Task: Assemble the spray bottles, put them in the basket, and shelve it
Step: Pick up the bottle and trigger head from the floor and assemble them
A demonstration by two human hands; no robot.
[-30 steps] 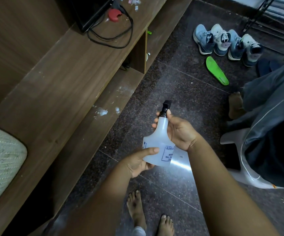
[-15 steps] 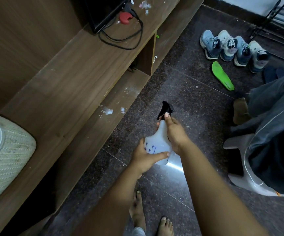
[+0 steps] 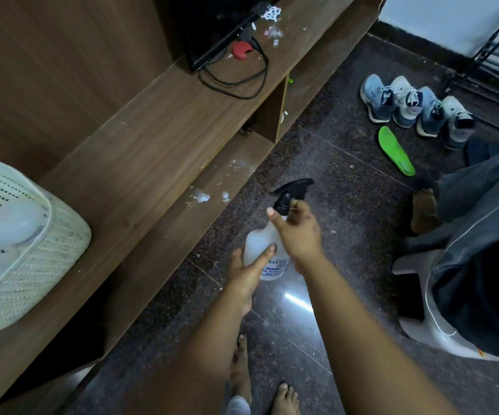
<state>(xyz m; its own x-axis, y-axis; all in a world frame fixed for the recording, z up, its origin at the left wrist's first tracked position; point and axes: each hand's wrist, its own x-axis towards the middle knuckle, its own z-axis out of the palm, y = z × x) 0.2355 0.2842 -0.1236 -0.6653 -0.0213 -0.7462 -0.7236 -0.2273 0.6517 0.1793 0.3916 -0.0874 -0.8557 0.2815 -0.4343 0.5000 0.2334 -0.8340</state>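
I hold a translucent white spray bottle (image 3: 260, 244) with blue print over the dark floor. My left hand (image 3: 246, 272) wraps its body from below, thumb across the front. My right hand (image 3: 297, 232) pinches the bottle's neck just under the black trigger head (image 3: 290, 191), which sits on top and points right. A cream woven basket (image 3: 47, 265) stands on the wooden shelf at the left, with another pale bottle lying inside it, blurred.
The long wooden shelf unit (image 3: 158, 139) runs along the left, carrying a black device, cables and a red plug (image 3: 242, 50). Shoes (image 3: 413, 112) and a green insole (image 3: 396, 151) lie on the floor. A seated person on a white stool (image 3: 422, 322) is at the right.
The bottle has turned in my hands, so the trigger head now points right. My view has shifted, bringing more of the basket into sight at the left.
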